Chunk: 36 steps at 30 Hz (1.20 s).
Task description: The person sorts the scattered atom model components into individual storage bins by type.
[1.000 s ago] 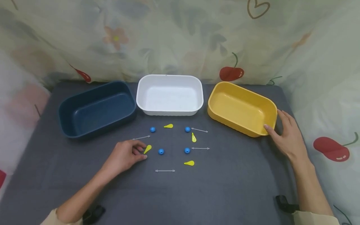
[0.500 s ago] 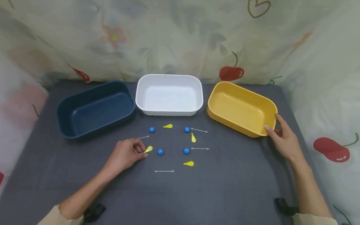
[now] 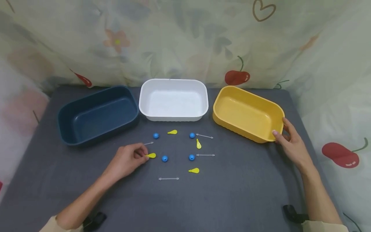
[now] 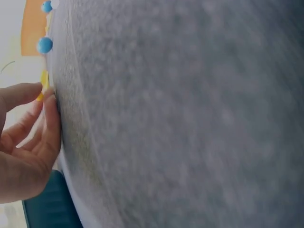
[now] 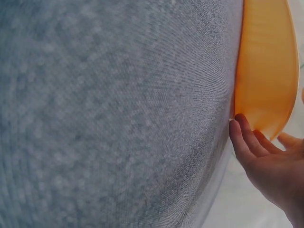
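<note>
My left hand pinches the narrow end of a small yellow bulb-shaped piece between thumb and fingers, low over the dark cloth. In the left wrist view, the yellow piece sticks out past the fingertips. Close by lie a blue bead and a thin grey rod, partly hidden behind that hand. My right hand holds the near right corner of the yellow bin, thumb over the rim and fingers outside. The right wrist view has the fingers against the bin's orange-looking wall.
Dark blue and white bins stand left of the yellow one along the back. Before them lie more yellow pieces, blue beads and grey rods. A patterned curtain hangs behind the table.
The left fingers have closed on the yellow piece, which has turned from slanted to nearly level. The right hand's fingers have drawn in around the bin's corner.
</note>
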Tool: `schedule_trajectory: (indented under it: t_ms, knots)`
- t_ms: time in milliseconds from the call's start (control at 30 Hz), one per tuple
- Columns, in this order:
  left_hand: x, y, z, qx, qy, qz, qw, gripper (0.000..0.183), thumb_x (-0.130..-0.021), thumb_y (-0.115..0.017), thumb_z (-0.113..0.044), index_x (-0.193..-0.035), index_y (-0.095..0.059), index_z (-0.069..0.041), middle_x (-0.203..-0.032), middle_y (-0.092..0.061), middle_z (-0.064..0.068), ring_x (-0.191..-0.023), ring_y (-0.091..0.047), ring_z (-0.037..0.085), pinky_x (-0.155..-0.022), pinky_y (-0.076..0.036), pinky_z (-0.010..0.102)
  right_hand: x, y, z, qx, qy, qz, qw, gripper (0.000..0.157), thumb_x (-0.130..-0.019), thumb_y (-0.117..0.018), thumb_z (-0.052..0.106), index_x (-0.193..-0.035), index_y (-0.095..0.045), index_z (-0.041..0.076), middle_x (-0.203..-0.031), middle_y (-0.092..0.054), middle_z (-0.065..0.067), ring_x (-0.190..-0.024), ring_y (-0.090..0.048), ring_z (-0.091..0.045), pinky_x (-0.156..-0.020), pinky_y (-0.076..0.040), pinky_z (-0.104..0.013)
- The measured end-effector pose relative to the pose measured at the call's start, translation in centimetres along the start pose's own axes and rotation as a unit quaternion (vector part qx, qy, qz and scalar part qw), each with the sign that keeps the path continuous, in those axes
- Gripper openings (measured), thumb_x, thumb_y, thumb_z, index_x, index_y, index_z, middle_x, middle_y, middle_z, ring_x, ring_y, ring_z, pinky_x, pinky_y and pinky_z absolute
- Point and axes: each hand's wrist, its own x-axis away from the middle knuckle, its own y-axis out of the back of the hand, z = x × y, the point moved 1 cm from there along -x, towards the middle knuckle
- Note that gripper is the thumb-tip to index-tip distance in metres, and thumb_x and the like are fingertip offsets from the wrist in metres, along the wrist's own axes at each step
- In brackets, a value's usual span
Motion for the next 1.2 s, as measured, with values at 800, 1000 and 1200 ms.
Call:
schedule_trajectory:
  t_ms: [800, 1000, 1200]
  knots:
    - [-2.0, 1.6, -2.9, 0.146, -0.073, 0.012, 0.9866, 0.016, -0.086, -0.078, -0.008, -0.101, -0.076, -0.013, -0.085, -0.075, 0.000, -0.074, -0.072, 0.019, -0.066, -0.058, 0.029, -0.1, 0.6, -0.1, 0.023, 0.002, 0.033, 0.999, 0.084, -0.100, -0.057, 0.043, -0.160, 0.001, 0.031, -0.159, -0.023, -0.024, -0.090, -0.055, 0.014, -0.073, -0.037, -0.003]
    - [-3.5, 2.1, -5.4, 0.139, -0.099, 0.019, 0.9851, 0.016, -0.088, -0.075, -0.004, -0.102, -0.074, -0.013, -0.087, -0.074, -0.001, -0.077, -0.072, 0.021, -0.068, -0.058, 0.028, 0.0, 0.9, -0.2, 0.020, 0.020, 0.061, 0.998, 0.084, -0.101, -0.057, 0.039, -0.158, 0.005, 0.034, -0.162, -0.016, -0.020, -0.096, -0.053, 0.017, -0.077, -0.036, -0.002]
    - [-5.2, 2.4, -7.6, 0.125, -0.142, 0.028, 0.9816, 0.022, -0.090, -0.074, -0.007, -0.110, -0.076, -0.014, -0.092, -0.074, -0.003, -0.079, -0.070, 0.012, -0.073, -0.058, 0.029, -0.4, 1.1, -0.7, 0.010, 0.039, 0.074, 0.996, 0.085, -0.101, -0.058, 0.031, -0.158, 0.005, 0.033, -0.165, -0.011, -0.016, -0.107, -0.051, 0.015, -0.081, -0.038, -0.001]
